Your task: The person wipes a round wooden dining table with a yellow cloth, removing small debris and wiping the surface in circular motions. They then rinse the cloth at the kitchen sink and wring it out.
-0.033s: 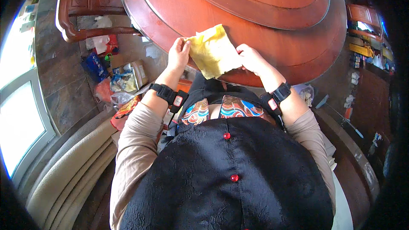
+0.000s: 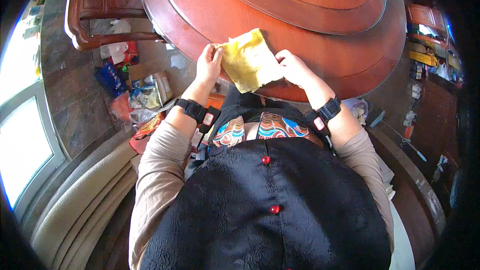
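Almost nothing has changed since the last picture: the left hand (image 2: 207, 66) pinches the yellow cloth (image 2: 251, 62) by its upper left corner, the right hand (image 2: 296, 70) by its right edge, so the handling seems no further along. The cloth spreads over the near edge of a round, reddish table (image 2: 350, 72); a wooden chair (image 2: 117, 3) stands leftward, near a blue package (image 2: 113, 78).

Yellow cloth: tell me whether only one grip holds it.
No: the left grip and right grip pinch opposite sides of the yellow cloth.
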Available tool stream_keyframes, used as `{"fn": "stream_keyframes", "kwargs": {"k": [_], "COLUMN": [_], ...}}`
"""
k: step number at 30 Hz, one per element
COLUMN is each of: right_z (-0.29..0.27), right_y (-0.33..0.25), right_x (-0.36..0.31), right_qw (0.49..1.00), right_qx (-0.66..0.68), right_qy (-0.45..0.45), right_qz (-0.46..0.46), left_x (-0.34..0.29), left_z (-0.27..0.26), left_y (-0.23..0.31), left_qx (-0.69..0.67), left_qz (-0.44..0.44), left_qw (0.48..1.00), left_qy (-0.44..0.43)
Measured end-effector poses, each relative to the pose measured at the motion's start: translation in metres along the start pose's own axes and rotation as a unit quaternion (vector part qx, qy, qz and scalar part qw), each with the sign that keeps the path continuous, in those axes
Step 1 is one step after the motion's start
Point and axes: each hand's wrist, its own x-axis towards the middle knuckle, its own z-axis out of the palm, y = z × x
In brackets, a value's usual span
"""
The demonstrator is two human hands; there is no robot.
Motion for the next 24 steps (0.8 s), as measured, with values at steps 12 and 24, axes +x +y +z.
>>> {"fn": "stream_keyframes", "kwargs": {"k": [12, 24], "right_z": [-0.001, 0.02], "right_y": [-0.026, -0.026], "right_x": [-0.016, 0.007], "right_qw": [0.963, 0.994], "right_qx": [-0.187, 0.112], "right_qy": [-0.053, -0.014], "right_qz": [-0.187, -0.001], "left_x": [-0.015, 0.01], "left_z": [0.015, 0.026], "left_y": [0.054, 0.092], "left_qx": [-0.14, 0.045], "left_qz": [-0.164, -0.033], "left_qw": [0.971, 0.986], "left_qy": [-0.103, -0.159]}}
